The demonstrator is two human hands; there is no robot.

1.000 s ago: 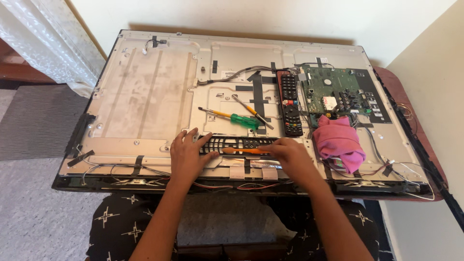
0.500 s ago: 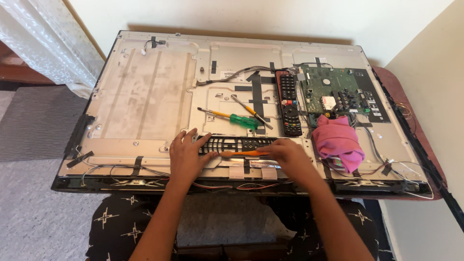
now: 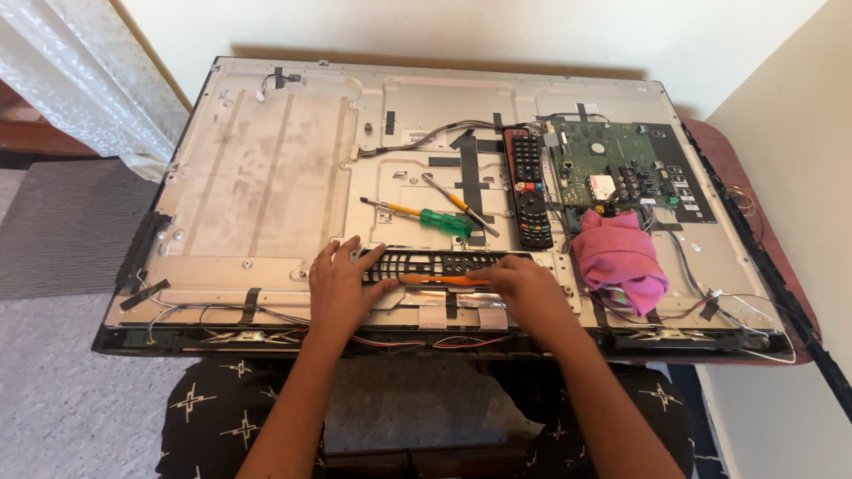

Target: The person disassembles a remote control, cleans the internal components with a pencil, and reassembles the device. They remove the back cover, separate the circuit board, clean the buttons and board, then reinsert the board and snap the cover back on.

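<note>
White label point(image 3: 602, 186) sitting on green circuit board point(image 3: 612, 168), panel's far right. Left hand point(image 3: 342, 288) lying spread, pinning black perforated strip point(image 3: 435, 264); right hand point(image 3: 528, 288) gripping orange-handled tool point(image 3: 444, 280) against it, near edge.

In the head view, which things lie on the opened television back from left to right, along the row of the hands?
Left hand → black slotted bracket → orange tool → right hand → pink cloth.

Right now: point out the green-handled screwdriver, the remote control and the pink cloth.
green-handled screwdriver point(image 3: 446, 221), head view, on its green handle.
remote control point(image 3: 528, 186), head view, mid-body, on the buttons.
pink cloth point(image 3: 619, 257), head view, centre of the bunched fabric.
</note>
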